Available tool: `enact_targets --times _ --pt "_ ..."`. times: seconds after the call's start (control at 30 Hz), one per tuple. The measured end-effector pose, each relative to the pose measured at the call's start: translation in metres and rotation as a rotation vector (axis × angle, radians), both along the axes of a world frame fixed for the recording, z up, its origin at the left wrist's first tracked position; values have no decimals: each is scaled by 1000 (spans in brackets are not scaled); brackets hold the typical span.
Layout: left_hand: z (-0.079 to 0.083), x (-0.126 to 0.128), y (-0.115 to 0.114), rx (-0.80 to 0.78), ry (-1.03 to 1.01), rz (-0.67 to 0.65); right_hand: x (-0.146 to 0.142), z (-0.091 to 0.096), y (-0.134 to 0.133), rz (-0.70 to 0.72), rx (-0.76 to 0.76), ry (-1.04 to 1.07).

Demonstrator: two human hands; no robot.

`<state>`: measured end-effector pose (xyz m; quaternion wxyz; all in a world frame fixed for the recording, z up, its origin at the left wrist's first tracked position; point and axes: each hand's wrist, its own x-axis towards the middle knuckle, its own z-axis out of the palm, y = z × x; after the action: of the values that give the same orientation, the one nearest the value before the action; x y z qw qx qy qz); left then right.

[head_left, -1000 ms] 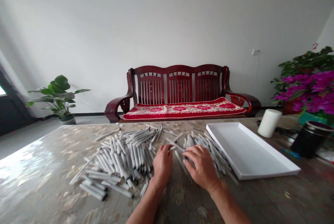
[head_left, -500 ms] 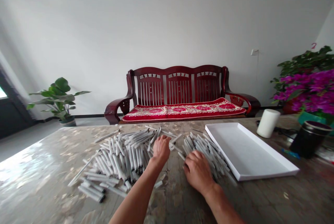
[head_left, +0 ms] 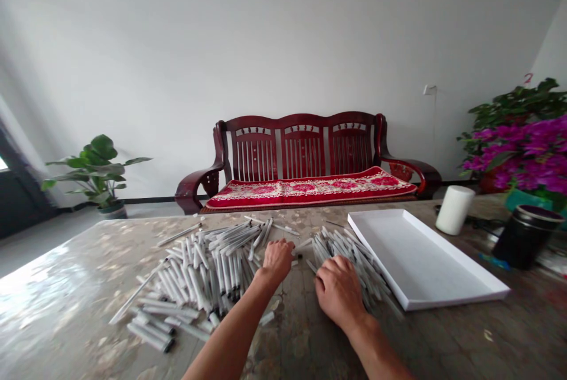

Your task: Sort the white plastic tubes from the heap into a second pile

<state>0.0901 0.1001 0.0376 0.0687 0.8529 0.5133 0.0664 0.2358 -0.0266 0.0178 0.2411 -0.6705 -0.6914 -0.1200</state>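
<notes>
Between two piles of pens, my left hand (head_left: 278, 259) reaches forward with its fingers bent and drawn together. A whitish pen (head_left: 303, 244) shows at its fingertips, and a small black pen end lies just below. My right hand (head_left: 340, 288) is curled, palm down, over the near left edge of the right-hand pen pile (head_left: 361, 256). One pen tip (head_left: 312, 266) pokes out beside its fingers; whatever is under them is hidden. Left of my left forearm spreads a larger heap of pens (head_left: 195, 276), whitish barrels with black ends, pointing various ways.
A shallow white box lid (head_left: 454, 303) lies right of the smaller pile. Beyond it stand a white roll (head_left: 455, 210), a black cup (head_left: 527, 237) and purple flowers (head_left: 522, 146). Behind the stone-patterned table (head_left: 66, 285) is a red wooden bench (head_left: 303, 149).
My left hand has shifted slightly right and nearer, and the loose pens by its fingertips have changed position. My right hand stays near the same spot. The view has shifted a little.
</notes>
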Motion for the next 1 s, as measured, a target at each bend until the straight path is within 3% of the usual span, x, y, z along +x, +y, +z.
enact_targets --times 0.23,0.43,0.57,0.73,0.8,0.87,1.0 --pt "-3 3 -31 -95 -49 92 2 0 1 -22 49 17" --pt "-7 -2 -37 -160 -84 141 3 0 1 -7 73 52" --pt "-7 -3 -41 -174 -80 119 3 1 2 -9 110 94" --pt "0 -3 -48 -212 -194 -5 0 7 -1 37 170 160" --pt "5 -8 -44 -164 -164 41 -2 7 -2 109 170 162" --pt "10 -15 -32 -15 -74 179 -4 0 0 210 146 118" --pt "13 -36 1 106 63 282 -6 -32 17 379 33 -39"
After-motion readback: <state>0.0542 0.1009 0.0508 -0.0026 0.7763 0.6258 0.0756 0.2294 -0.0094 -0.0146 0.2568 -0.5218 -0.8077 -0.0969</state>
